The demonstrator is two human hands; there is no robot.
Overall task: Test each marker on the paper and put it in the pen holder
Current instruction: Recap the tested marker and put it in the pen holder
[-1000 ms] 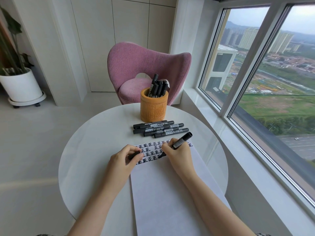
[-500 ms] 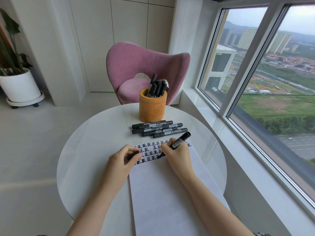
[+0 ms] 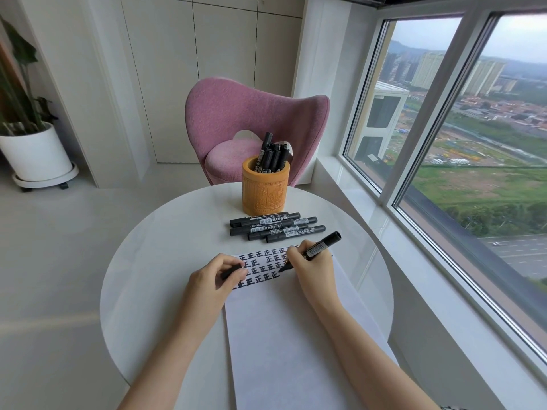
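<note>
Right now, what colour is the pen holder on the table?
The pen holder is orange-tan with carved panels, clearest in the head view.

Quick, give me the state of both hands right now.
Left hand: closed, pinching a small black cap.
Right hand: closed, holding the uncapped marker, tip on the paper.

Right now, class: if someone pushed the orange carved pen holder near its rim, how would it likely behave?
The orange carved cylindrical pen holder looks squat and thick-walled, so it would probably slide on the smooth white table rather than tip. The black markers inside stand loose above its rim, so they would likely shift.
</note>
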